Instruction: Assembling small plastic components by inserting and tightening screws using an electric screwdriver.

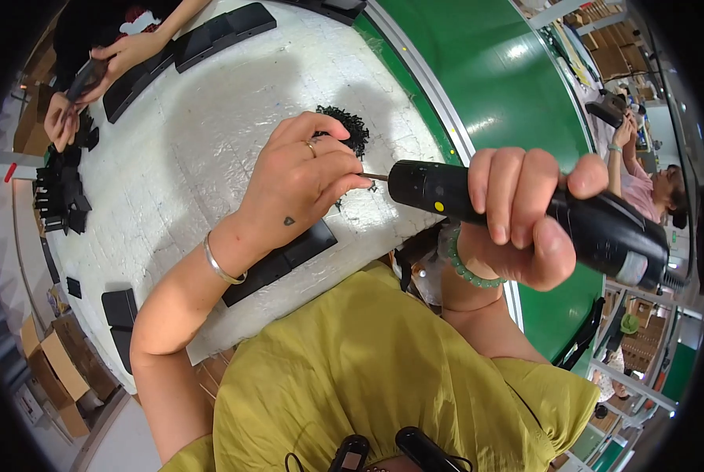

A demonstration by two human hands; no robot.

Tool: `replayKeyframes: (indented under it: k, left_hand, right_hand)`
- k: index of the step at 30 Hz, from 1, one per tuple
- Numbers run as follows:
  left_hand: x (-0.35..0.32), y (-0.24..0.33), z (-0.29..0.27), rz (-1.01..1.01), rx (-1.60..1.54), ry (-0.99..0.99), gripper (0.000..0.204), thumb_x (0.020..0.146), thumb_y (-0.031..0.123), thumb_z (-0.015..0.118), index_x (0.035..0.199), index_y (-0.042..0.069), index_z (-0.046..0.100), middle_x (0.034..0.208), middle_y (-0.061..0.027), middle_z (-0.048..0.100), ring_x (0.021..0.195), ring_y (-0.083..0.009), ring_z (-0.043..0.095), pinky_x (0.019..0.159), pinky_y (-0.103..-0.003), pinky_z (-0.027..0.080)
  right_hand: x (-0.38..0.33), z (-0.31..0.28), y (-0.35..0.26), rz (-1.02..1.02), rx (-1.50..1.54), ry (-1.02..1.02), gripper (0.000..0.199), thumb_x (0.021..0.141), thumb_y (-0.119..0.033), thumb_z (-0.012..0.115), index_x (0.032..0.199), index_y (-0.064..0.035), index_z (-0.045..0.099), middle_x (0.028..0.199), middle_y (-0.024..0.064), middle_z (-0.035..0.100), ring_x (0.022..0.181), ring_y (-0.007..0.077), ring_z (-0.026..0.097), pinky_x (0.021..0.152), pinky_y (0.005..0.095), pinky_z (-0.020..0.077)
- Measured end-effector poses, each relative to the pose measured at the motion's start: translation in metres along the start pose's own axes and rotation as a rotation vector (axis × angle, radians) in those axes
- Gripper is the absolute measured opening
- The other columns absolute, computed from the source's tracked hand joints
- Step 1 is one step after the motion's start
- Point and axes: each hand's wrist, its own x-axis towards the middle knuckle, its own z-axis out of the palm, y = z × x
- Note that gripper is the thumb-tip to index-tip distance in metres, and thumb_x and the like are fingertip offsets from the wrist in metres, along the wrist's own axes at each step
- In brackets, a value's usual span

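While a black panel (293, 261) lies nearest, the right hand (525, 208) grasps the powered screwdriver (430, 187), its long axis pointing left, slightly far, its bit (375, 177) meeting the left hand (301, 169) at the fingertips; what they pinch I cannot tell. Small dark screws (357, 130) heap beyond.

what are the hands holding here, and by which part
The right hand holds a black electric screwdriver around the middle of its body. The left hand has its fingertips at the end of the bit; whether they pinch anything cannot be told.
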Motion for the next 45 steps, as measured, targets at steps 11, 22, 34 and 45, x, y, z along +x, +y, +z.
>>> replayKeyframes:
  k: [11, 22, 34, 45]
  left_hand:
    - [-0.033, 0.02, -0.043, -0.176, -0.148, -0.207, 0.019, 0.074, 0.013, 0.07, 0.089, 0.006, 0.063, 0.085, -0.0063, 0.062, 0.094, -0.0257, 0.056, 0.082, -0.035, 0.045]
    - [-0.111, 0.026, -0.077, -0.709, 0.082, -0.244, 0.049, 0.075, 0.038, 0.071, 0.108, 0.005, 0.058, 0.088, -0.0145, 0.063, 0.087, -0.0313, 0.059, 0.075, -0.037, 0.046]
    - [-0.116, 0.022, -0.06, -0.912, -0.068, -0.31, 0.031, 0.075, 0.032, 0.071, 0.094, 0.01, 0.063, 0.082, -0.0099, 0.064, 0.085, -0.029, 0.059, 0.074, -0.039, 0.045]
    - [-0.12, 0.02, -0.058, -0.894, -0.099, -0.278, 0.031, 0.073, 0.031, 0.072, 0.093, 0.009, 0.063, 0.081, -0.0098, 0.064, 0.085, -0.0292, 0.06, 0.073, -0.039, 0.046]
  right_hand:
    - [0.005, 0.039, 0.012, 0.08, -0.058, -0.225, 0.034, 0.075, -0.007, 0.059, 0.104, -0.0149, 0.044, 0.056, -0.0068, 0.048, 0.043, 0.0063, 0.047, 0.049, 0.0203, 0.04]
    - [-0.01, 0.083, 0.066, 0.275, 0.077, -0.35, 0.032, 0.077, -0.007, 0.061, 0.101, -0.0137, 0.04, 0.058, -0.0036, 0.045, 0.046, 0.0094, 0.043, 0.047, 0.0241, 0.0369]
    - [-0.01, 0.105, 0.077, 0.437, 0.01, -0.371, 0.03, 0.073, 0.001, 0.06, 0.093, -0.0069, 0.039, 0.06, 0.0033, 0.048, 0.051, 0.013, 0.047, 0.051, 0.0265, 0.0405]
    - [-0.009, 0.111, 0.078, 0.493, -0.216, -0.432, 0.029, 0.075, -0.004, 0.062, 0.089, -0.0109, 0.037, 0.057, 0.0023, 0.045, 0.048, 0.0128, 0.04, 0.05, 0.0284, 0.0381]
